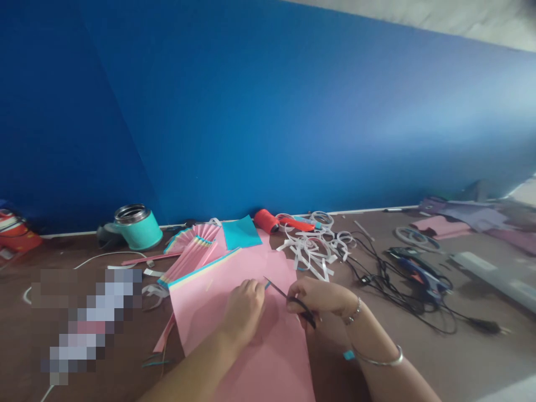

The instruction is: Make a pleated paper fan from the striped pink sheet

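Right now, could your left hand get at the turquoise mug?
Probably yes: only low things, such as the pleated pink paper, seem to lie between the left hand and the turquoise mug.

The right hand (310, 298) holds dark scissors (302, 306) above pink paper (272, 357), near the left hand (247, 307).

Blue wall (251, 111): light is washing in from your right, paling that side while the left is sinking into navy.
Pink paper (272, 340): soft shadows are falling near your left hand (246, 304).
Brown table (481, 363): glare is whitening your lower right corner.
Pale ceiling (481, 19): it's smearing and stretching up right.
Lower left: coarse pixel blocks are hiding detail.
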A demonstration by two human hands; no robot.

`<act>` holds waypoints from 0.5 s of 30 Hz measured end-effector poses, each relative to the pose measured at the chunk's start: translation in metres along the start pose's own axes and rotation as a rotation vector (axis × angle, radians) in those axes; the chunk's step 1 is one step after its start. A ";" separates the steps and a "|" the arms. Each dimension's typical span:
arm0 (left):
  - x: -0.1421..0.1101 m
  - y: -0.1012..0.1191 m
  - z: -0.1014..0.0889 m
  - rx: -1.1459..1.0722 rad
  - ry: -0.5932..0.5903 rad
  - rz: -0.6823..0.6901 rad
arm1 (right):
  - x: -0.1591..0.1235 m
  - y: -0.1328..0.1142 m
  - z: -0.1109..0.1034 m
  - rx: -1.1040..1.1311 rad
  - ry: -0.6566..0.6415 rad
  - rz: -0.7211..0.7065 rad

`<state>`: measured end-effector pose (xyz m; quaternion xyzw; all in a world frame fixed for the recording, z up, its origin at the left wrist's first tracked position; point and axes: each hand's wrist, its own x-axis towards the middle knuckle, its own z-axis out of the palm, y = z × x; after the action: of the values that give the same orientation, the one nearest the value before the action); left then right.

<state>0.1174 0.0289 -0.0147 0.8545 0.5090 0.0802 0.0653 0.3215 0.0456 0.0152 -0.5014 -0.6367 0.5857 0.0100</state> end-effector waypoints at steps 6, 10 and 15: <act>0.000 0.001 -0.001 0.001 -0.008 0.006 | 0.002 0.004 -0.002 0.017 -0.021 -0.010; 0.000 0.001 -0.003 -0.003 -0.014 0.005 | 0.000 0.000 -0.001 0.016 -0.030 -0.001; 0.000 0.002 -0.003 0.006 -0.021 0.001 | -0.002 -0.004 -0.001 0.012 -0.023 0.002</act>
<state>0.1184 0.0278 -0.0117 0.8558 0.5080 0.0699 0.0680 0.3209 0.0456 0.0194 -0.4952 -0.6328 0.5952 0.0053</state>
